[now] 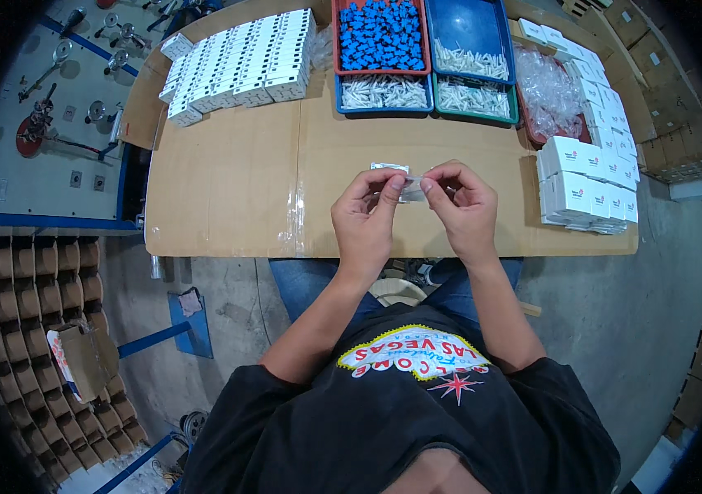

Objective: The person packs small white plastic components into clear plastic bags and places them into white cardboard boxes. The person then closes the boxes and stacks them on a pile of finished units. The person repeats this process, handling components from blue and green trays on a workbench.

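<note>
While both hands meet above near-centre of cardboard-covered table (227,181), small clear plastic bag (411,188) spans between them, long axis left-right. Left hand (365,216) pinches bag's left end, thumb and forefinger closed on it; right hand (464,206) pinches right end likewise. Bag sits at fingertips, equally near both hands. Far side: trays of blue parts (380,34), white boxes (585,191) right.

worktop (227,181): matt brown cardboard, glossy clear tape strip | small bag (411,189) between left hand (365,221) and right hand (464,210): thin clear plastic film, shiny | trays (470,16): smooth glossy plastic, red, blue, green | white boxes (585,193): matt paperboard | blue parts (381,34): plastic | floor (647,305): rough grey concrete
</note>
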The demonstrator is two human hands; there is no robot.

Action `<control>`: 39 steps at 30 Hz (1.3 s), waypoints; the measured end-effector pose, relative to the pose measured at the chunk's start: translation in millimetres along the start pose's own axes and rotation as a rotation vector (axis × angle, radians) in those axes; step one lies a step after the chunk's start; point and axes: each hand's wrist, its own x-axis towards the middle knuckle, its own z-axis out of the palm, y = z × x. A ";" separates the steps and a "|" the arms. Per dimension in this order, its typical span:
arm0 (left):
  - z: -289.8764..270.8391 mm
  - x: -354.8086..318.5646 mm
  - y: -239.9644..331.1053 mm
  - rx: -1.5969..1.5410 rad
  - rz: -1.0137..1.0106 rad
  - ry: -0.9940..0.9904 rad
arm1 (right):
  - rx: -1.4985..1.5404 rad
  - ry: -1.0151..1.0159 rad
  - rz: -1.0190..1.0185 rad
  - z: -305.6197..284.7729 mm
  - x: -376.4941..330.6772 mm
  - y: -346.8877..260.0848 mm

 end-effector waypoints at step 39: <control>-6.3 -0.5 -0.3 -0.016 -0.015 -0.128 | 0.057 -0.076 0.072 6.7 -1.9 1.1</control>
